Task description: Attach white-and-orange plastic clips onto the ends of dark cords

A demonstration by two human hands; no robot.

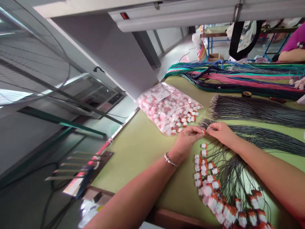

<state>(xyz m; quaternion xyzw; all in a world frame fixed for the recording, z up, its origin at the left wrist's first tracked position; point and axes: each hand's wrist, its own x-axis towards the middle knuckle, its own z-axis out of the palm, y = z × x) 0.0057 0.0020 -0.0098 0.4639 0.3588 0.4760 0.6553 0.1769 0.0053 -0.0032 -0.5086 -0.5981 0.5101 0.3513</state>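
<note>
My left hand (190,137) pinches a small white and orange connector (203,132). Right beside it, my right hand (219,130) has its fingers closed on the end of a thin dark wire, close to the connector; the exact tip is hidden by the fingers. Below my hands lie many dark wires with white and orange connectors (212,194) on their ends, fanned out along the table's near side. Beyond my left hand rests a clear plastic bag (164,108) of the same connectors, some spilling from its mouth. Behind my right hand lies a bundle of dark wires (257,135).
Another dark wire bundle (252,109) lies farther back, near a roll of black tape (246,94). Blue, green and pink wires (228,74) stretch along the far edge of the green table (128,152). A metal-pronged rack (78,168) juts from the left edge. A person's sleeve (294,39) shows far right.
</note>
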